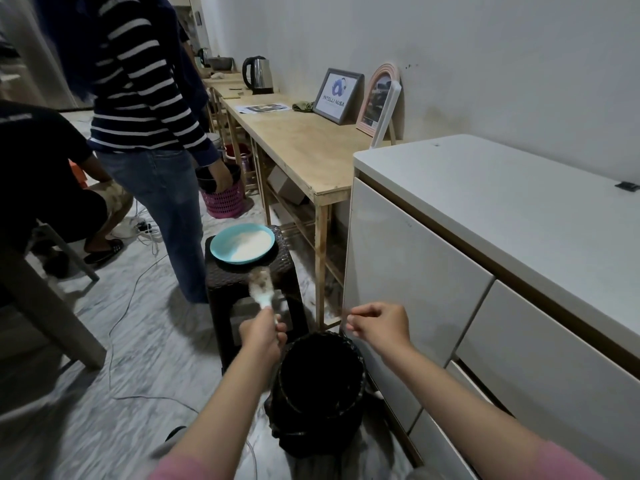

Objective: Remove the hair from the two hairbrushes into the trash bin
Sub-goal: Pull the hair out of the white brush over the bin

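Observation:
My left hand grips the handle of a white hairbrush, whose blurred head with dark hair in its bristles points away from me, over the dark stool. My right hand hovers above the far rim of the black trash bin, fingers curled with fingertips pinched together; whether hair is between them I cannot tell. The bin is lined with a black bag and stands on the floor between my arms. A second hairbrush is not visible.
A blue plate of white grains sits on the stool. A white cabinet stands right, a wooden table beyond it. A person in a striped top stands left of the stool. Cables run across the floor.

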Motion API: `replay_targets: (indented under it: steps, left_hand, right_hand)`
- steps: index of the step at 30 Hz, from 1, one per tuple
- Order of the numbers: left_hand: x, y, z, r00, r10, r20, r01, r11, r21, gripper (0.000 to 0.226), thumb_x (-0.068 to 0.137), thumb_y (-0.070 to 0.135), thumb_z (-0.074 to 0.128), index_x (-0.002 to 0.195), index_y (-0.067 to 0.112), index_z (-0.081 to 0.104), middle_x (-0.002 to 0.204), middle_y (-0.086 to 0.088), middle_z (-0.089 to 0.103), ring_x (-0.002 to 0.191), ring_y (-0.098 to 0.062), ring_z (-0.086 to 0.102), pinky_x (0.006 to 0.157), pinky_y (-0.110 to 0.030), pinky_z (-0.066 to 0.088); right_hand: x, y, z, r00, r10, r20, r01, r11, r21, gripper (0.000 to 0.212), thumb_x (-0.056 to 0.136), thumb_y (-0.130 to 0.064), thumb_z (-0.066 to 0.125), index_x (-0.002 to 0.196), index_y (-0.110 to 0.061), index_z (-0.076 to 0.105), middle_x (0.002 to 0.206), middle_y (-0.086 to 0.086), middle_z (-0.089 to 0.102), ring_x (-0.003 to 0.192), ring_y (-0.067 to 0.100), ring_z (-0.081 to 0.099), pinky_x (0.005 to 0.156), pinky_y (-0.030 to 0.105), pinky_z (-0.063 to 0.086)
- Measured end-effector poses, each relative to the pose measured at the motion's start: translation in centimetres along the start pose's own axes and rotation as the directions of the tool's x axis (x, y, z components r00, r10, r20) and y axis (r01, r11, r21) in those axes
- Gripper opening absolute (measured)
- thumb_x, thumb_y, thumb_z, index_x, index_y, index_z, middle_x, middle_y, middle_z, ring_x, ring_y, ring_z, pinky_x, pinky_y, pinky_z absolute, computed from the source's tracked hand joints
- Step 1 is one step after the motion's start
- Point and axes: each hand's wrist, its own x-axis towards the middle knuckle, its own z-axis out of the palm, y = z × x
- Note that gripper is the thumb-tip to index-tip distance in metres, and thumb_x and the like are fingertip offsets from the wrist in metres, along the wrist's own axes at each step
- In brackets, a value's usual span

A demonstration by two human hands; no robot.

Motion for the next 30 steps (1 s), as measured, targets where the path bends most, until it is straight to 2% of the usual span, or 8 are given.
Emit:
replay_targets:
  steps: [2, 5, 8, 12, 16, 23, 27, 30]
  left_hand:
    - [1.0, 1.2, -1.1, 0.997, 0.047, -0.055, -0.047, 0.999, -0.002, 0.028, 0.094, 0.007, 0.046, 0.066, 0.005, 0.046, 0.064, -0.007, 0.045, 0.026, -0.005, 0.036, 0.031, -0.005, 0.023]
    - [1.9, 2.3, -2.5, 0.991, 0.086, -0.102, -0.079, 0.994, 0.07, 0.03, 0.095, 0.01, 0.047, 0.066, 0.003, 0.048, 0.063, -0.006, 0.046, 0.041, -0.011, 0.037, 0.031, -0.007, 0.023]
    - [2.5, 2.8, -3.5, 0.989, 0.109, -0.102, -0.096, 0.987, 0.127, 0.032, 0.098, 0.016, 0.049, 0.067, 0.005, 0.049, 0.064, -0.005, 0.048, 0.046, -0.013, 0.037, 0.034, -0.015, 0.025]
    - [2.7, 3.0, -4.7, 0.989, 0.117, -0.086, -0.094, 0.966, 0.239, 0.03, 0.098, 0.019, 0.051, 0.071, 0.005, 0.052, 0.066, -0.007, 0.051, 0.049, -0.016, 0.041, 0.043, -0.027, 0.03]
    - [2.3, 2.6, -5.2, 0.993, 0.115, 0.013, -0.113, 0.941, 0.318, 0.026, 0.098, 0.017, 0.053, 0.074, 0.006, 0.054, 0.072, -0.008, 0.054, 0.052, -0.017, 0.043, 0.046, -0.027, 0.034]
    - [1.4, 1.8, -5.2, 0.991, 0.102, 0.082, -0.125, 0.927, 0.353, 0.023, 0.097, 0.02, 0.055, 0.079, 0.007, 0.056, 0.075, -0.005, 0.058, 0.052, -0.014, 0.046, 0.043, -0.024, 0.039]
    - [0.7, 1.4, -5.1, 0.989, 0.077, 0.13, -0.119, 0.926, 0.358, 0.016, 0.097, 0.019, 0.055, 0.089, 0.005, 0.058, 0.077, -0.005, 0.059, 0.051, -0.014, 0.045, 0.041, -0.02, 0.039]
    - [0.3, 1.2, -5.0, 0.984, 0.066, 0.163, -0.123, 0.92, 0.371, 0.016, 0.097, 0.019, 0.055, 0.093, 0.004, 0.06, 0.077, -0.006, 0.06, 0.05, -0.014, 0.046, 0.04, -0.02, 0.038]
  right_hand:
    - [0.3, 0.5, -1.4, 0.999, 0.01, -0.03, -0.011, 1.0, -0.026, 0.023, 0.076, 0.009, 0.072, 0.064, -0.01, 0.067, 0.062, 0.012, 0.068, 0.063, 0.028, 0.067, 0.069, 0.036, 0.058]
    - [1.4, 1.7, -3.0, 0.994, 0.041, -0.101, -0.049, 0.996, -0.078, 0.024, 0.077, 0.008, 0.071, 0.064, -0.01, 0.066, 0.063, 0.012, 0.068, 0.062, 0.026, 0.068, 0.058, 0.027, 0.058]
    - [2.8, 2.9, -3.3, 0.986, 0.026, -0.163, -0.055, 0.983, -0.177, 0.025, 0.076, 0.004, 0.073, 0.061, -0.015, 0.067, 0.069, 0.013, 0.071, 0.071, 0.027, 0.07, 0.076, 0.038, 0.059]
    - [4.3, 3.6, -2.9, 0.972, 0.045, -0.233, -0.109, 0.956, -0.274, 0.013, 0.078, 0.0, 0.07, 0.072, -0.011, 0.074, 0.079, 0.012, 0.072, 0.079, 0.026, 0.068, 0.074, 0.029, 0.052]
    - [5.5, 3.9, -1.2, 0.976, 0.141, -0.168, -0.185, 0.94, -0.285, 0.013, 0.079, 0.003, 0.062, 0.07, -0.006, 0.068, 0.075, 0.012, 0.063, 0.073, 0.025, 0.059, 0.063, 0.027, 0.043]
    - [6.7, 2.4, 2.9, 0.976, 0.206, -0.075, -0.219, 0.928, -0.302, 0.037, 0.078, 0.001, 0.052, 0.057, -0.016, 0.026, 0.057, 0.004, 0.027, 0.053, 0.018, 0.027, 0.05, 0.029, 0.02]
    - [7.3, 2.9, 4.8, 0.968, 0.245, -0.053, -0.248, 0.903, -0.352, 0.033, 0.081, -0.009, 0.054, 0.06, -0.014, 0.028, 0.065, 0.004, 0.034, 0.061, 0.02, 0.038, 0.061, 0.03, 0.032]
    - [7.7, 3.8, 5.6, 0.962, 0.268, -0.043, -0.266, 0.895, -0.359, 0.015, 0.085, -0.019, 0.052, 0.077, -0.008, 0.046, 0.086, 0.012, 0.049, 0.081, 0.024, 0.047, 0.07, 0.029, 0.035]
